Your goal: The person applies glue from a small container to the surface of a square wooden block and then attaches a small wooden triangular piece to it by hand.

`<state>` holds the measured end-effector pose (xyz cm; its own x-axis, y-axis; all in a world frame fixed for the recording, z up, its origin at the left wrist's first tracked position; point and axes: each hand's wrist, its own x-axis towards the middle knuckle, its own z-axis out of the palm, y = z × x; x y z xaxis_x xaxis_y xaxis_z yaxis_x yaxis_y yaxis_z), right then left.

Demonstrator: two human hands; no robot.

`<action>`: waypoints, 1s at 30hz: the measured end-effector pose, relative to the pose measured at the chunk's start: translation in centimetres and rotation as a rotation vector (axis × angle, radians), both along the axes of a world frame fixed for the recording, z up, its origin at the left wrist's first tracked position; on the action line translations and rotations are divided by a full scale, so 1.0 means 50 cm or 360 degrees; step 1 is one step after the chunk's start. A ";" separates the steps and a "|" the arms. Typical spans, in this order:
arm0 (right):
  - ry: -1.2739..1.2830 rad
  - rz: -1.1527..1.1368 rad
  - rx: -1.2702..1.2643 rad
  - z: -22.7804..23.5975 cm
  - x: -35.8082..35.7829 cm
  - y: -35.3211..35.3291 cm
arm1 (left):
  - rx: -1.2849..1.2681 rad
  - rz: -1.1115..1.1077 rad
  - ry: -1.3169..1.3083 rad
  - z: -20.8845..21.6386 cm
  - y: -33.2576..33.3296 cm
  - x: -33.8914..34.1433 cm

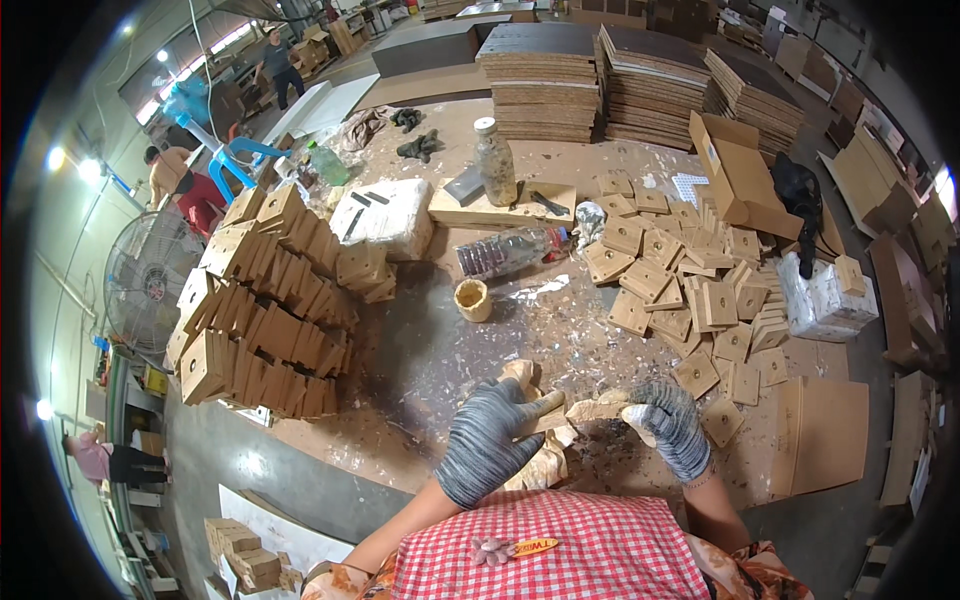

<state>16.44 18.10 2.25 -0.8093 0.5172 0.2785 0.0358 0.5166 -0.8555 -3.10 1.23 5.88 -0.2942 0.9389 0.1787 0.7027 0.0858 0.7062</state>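
Both my hands wear grey striped gloves with pale fingertips. My left hand (484, 438) is closed on a small wooden block (547, 424) in front of my checked apron. Its index finger stretches along the top toward the right. My right hand (672, 425) pinches a thin, pale tan piece (596, 409), which reaches left to the block; its exact kind I cannot make out. Crumpled yellowish material (541, 468) lies beneath the left hand. A small tan cup (472, 300) stands beyond my hands, near a clear plastic bottle (512, 252) lying on its side.
Wooden blocks with holes are stacked at the left (265, 320) and heaped loosely at the right (690, 270). A jar (494, 160) stands on a board farther back. Cardboard boxes (820, 435) flank the right edge. Panel stacks (540, 85) rise behind; a fan (155, 285) stands at left.
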 end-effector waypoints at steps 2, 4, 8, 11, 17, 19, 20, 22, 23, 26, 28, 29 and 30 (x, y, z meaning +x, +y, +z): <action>-0.0074 -0.0034 -0.0191 0.012 -0.003 -0.004 | 0.0007 0.0008 0.0026 0.001 0.000 0.001; -0.0221 -0.0129 -0.0488 0.023 -0.005 -0.007 | -0.0010 0.0011 0.0017 0.002 -0.001 0.001; -0.0228 -0.0177 -0.0644 0.026 -0.006 -0.013 | -0.0095 -0.0056 0.0071 0.012 -0.003 -0.002; -0.0168 -0.0145 -0.0579 0.015 -0.005 -0.010 | -0.0067 -0.0071 0.0060 0.013 -0.003 -0.002; -0.0170 -0.0134 -0.0594 0.015 -0.005 -0.009 | -0.0025 -0.0027 0.0033 0.002 -0.002 0.001; -0.0233 -0.0098 -0.0811 0.029 -0.004 -0.009 | -0.0045 -0.0023 0.0053 0.000 -0.003 0.000; -0.0233 -0.0098 -0.0811 0.027 -0.004 -0.009 | -0.0066 -0.0019 0.0074 -0.001 -0.004 0.000; -0.0199 -0.0126 -0.0687 0.017 -0.003 -0.008 | -0.0045 -0.0022 0.0088 0.000 -0.003 0.000; -0.0198 -0.0127 -0.0687 0.010 -0.003 -0.007 | -0.0024 -0.0025 0.0102 0.000 -0.003 0.001; -0.0097 -0.0100 -0.0458 -0.005 -0.001 -0.004 | -0.0032 -0.0009 0.0174 0.004 -0.004 0.004; -0.0108 -0.0074 -0.0491 -0.006 0.003 -0.004 | -0.0061 -0.0009 0.0173 0.008 -0.003 0.005; -0.0108 -0.0074 -0.0490 -0.001 0.002 -0.004 | -0.0090 -0.0011 0.0171 0.009 -0.003 0.005; -0.0168 -0.0087 -0.0608 0.007 0.002 -0.003 | -0.0090 -0.0011 0.0171 0.008 -0.003 0.004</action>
